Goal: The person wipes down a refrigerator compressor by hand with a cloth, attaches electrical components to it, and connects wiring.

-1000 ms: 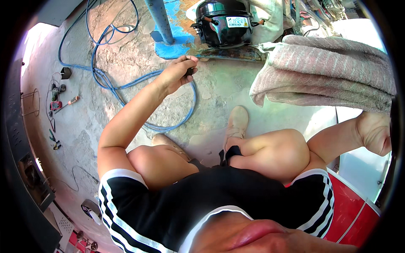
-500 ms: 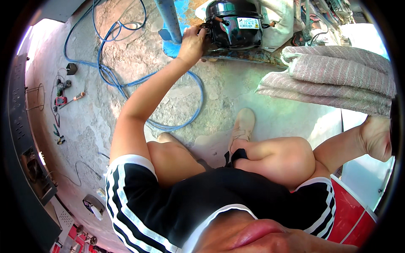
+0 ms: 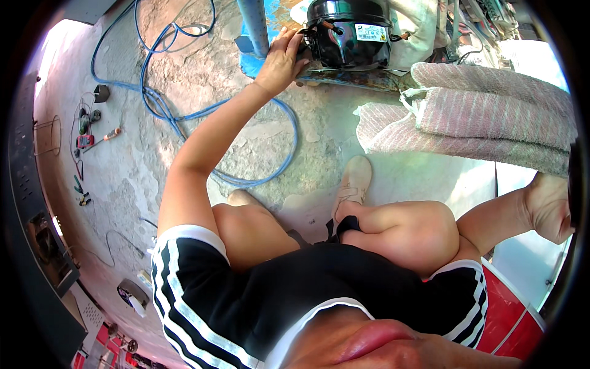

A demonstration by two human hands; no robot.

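A black, dome-shaped compressor (image 3: 348, 43) with copper stubs and a white label sits on a worn blue metal stand (image 3: 249, 64) at the top. My left hand (image 3: 281, 63) reaches to its left side, fingers stretched out and thumb apart, beside the dark fitting there. Whether the fingertips touch the fitting cannot be made out, and nothing shows in the hand. At the far right, my right hand (image 3: 548, 208) is bent at the wrist below a folded striped cloth (image 3: 485, 117). Its fingers are hidden at the dark rim of the picture.
Blue hose (image 3: 294, 138) loops over the rough floor left of the stand, near a blue post (image 3: 253, 27). Further left lie a power drill (image 3: 84, 142), a screwdriver (image 3: 111, 133) and pliers (image 3: 78, 184). A red and white panel (image 3: 507, 307) stands at lower right.
My left hand's fingers have straightened and drawn slightly away from the compressor's side fitting, with the thumb now spread. The right hand stays in about the same place. The view has shifted slightly.
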